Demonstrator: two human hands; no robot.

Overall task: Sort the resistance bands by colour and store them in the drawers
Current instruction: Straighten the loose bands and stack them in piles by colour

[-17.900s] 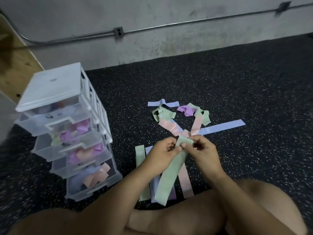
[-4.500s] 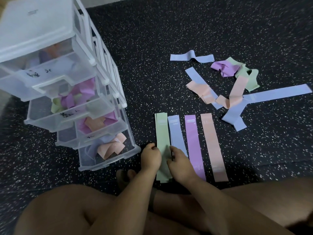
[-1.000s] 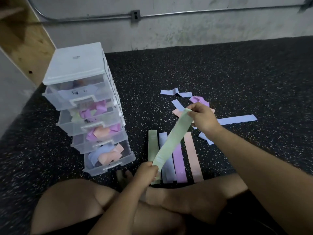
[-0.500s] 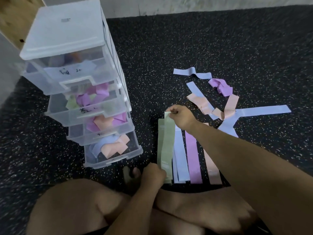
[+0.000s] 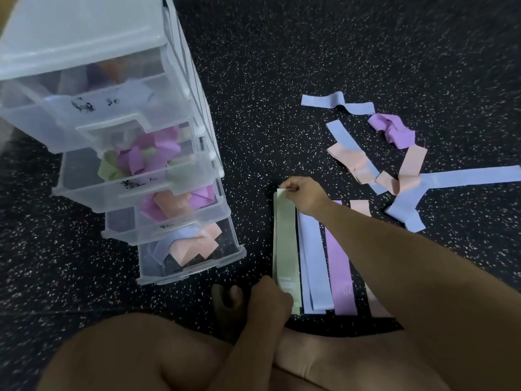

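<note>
green band (image 5: 286, 238) lies flat on the speckled floor (image 5: 253, 108), leftmost in a row just beside the blue band (image 5: 313, 263), purple band (image 5: 339, 266) and pink band (image 5: 361, 207). right hand (image 5: 303, 194) pinches its far end, and left hand (image 5: 270, 294) curls over its near end. drawer unit (image 5: 84, 38) stands to the left, its pulled-out drawers (image 5: 180, 269) holding crumpled bands (image 5: 146, 156)

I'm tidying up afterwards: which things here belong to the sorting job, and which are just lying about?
Job: green band, gripped by left hand and right hand; blue strip, purple strip, pink strip; tangled loose bands; drawer unit.
Not the job: speckled floor, bare foot.
</note>
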